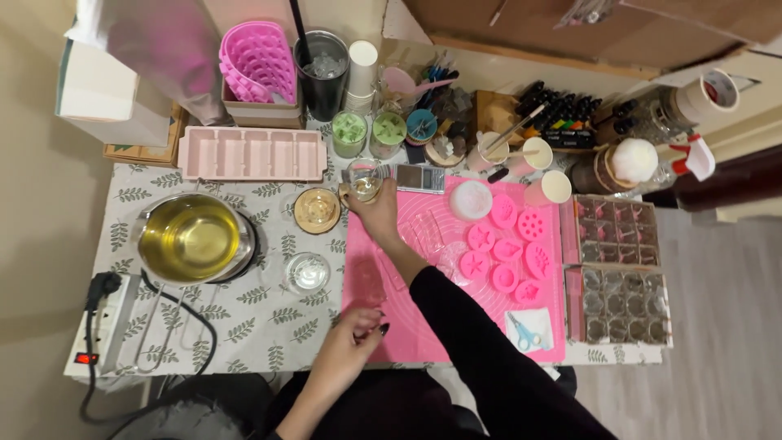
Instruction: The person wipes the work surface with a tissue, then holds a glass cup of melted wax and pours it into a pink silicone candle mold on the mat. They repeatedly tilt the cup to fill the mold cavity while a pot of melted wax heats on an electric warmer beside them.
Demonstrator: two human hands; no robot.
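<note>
My right hand (376, 213), in a black sleeve, reaches across the pink silicone mat (423, 326) and grips a small clear glass of yellowish liquid (364, 187) just past the mat's far left corner. My left hand (354, 336) rests on the mat's near left edge with its fingers curled; nothing shows in it. Several pink shell and star shaped moulds (505, 244) lie on the mat to the right of my right arm. A white round disc (470, 200) sits above them.
A steel pot of yellow liquid (191, 238) stands at the left, with a power strip (102, 322) and cable beside it. A small glass jar (308, 273), a round tan coaster (316, 209), a scale (419, 178), a pink tray mould (252, 153) and clear compartment trays (619, 277) surround the mat.
</note>
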